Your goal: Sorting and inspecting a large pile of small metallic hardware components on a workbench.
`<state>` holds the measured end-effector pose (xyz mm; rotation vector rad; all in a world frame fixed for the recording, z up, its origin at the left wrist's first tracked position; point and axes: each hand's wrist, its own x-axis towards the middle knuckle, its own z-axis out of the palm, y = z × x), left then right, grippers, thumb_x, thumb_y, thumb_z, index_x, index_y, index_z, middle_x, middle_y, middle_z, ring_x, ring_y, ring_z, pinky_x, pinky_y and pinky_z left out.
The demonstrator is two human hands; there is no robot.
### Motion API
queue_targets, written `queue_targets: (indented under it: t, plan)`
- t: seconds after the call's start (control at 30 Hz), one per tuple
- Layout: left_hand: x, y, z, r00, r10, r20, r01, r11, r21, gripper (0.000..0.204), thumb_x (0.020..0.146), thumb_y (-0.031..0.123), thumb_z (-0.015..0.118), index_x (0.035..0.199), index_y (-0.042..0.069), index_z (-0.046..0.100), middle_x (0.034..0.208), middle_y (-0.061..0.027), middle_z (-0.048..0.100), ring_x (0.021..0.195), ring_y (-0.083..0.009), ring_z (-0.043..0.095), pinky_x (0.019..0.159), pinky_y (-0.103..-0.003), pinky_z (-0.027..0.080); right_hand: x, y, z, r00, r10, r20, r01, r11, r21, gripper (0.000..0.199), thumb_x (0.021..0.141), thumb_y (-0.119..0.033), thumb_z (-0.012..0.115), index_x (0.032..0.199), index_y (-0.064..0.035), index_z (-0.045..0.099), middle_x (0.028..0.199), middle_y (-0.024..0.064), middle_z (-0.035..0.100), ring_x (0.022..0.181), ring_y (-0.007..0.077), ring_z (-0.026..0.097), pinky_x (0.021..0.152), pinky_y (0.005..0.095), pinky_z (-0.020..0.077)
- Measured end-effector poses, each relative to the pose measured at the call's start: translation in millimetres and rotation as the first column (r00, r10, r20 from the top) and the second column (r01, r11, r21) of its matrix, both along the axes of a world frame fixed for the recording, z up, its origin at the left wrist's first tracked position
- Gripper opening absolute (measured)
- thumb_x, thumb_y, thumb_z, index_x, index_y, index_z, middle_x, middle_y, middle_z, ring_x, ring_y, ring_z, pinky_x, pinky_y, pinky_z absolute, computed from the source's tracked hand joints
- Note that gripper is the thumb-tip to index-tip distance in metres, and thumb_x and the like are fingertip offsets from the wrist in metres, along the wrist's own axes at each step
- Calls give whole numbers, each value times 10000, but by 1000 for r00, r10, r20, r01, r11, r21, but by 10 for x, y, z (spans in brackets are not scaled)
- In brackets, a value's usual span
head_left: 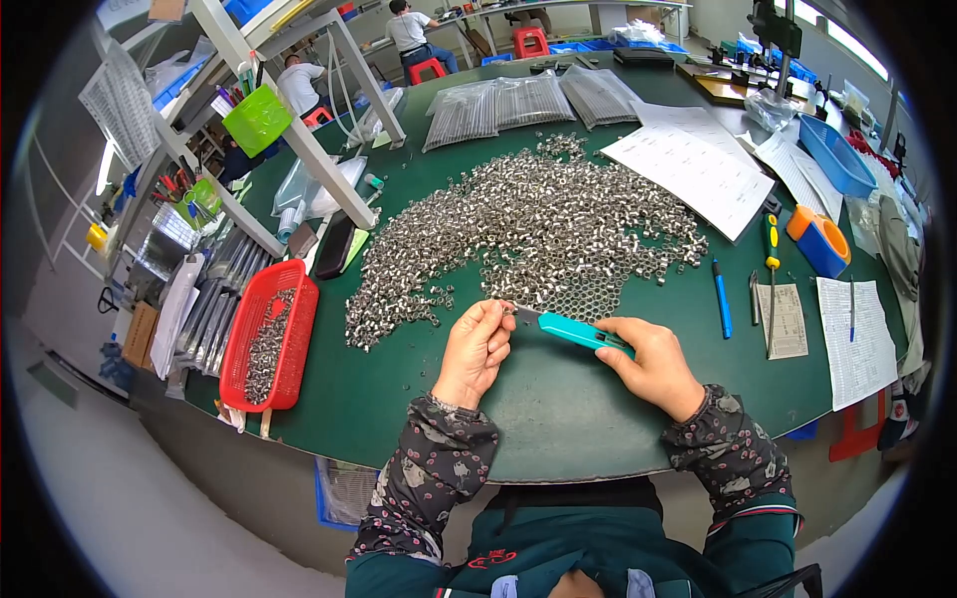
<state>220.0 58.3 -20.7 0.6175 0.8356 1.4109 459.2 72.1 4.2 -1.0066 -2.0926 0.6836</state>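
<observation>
I see a tiny metal ring (506, 308) pinched in L hand (477, 349) fingertips, at the teal knife (575, 331) tip; R hand (653, 361) fingers wrapped round its handle. Ring pile (528, 234) just beyond; red basket (267, 335) left, printed sheets (688, 164) right, clear bags (528, 103) far.

Right hand (650, 365) holds teal knife (578, 332) against left hand's (477, 349) small metal part (508, 309).

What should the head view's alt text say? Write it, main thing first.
A person's right hand holds a teal-handled knife, its tip at a small metal piece pinched in the left hand. Beyond lies a heap of small metal rings on a green table, with a red basket at left.
</observation>
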Motion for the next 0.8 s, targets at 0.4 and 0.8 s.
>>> queue_targets:
  t: [0.4, 0.8]
  plan:
    - [120, -42, 77, 934, 98, -343, -94, 995, 29, 178, 899, 218, 537, 815, 61, 552, 587, 17, 483, 411, -6, 295, 361, -159, 194, 22, 37, 18, 991, 131, -29, -134, 970, -202, 259, 785, -211, 607, 992, -56, 612, 827, 140, 624, 740, 309, 602, 644, 378, 470]
    - [86, -29, 88, 986, 42, -164, -52, 997, -56, 210, 913, 225, 500, 798, 51, 527, 623, -11, 500, 421, -29, 318, 343, -157, 230, 10, 38, 30, 995, -97, -25, 99, 926, 363, 303, 720, -117, 661, 1005, -70, 569, 713, 75, 539, 640, 260, 553, 544, 361, 435]
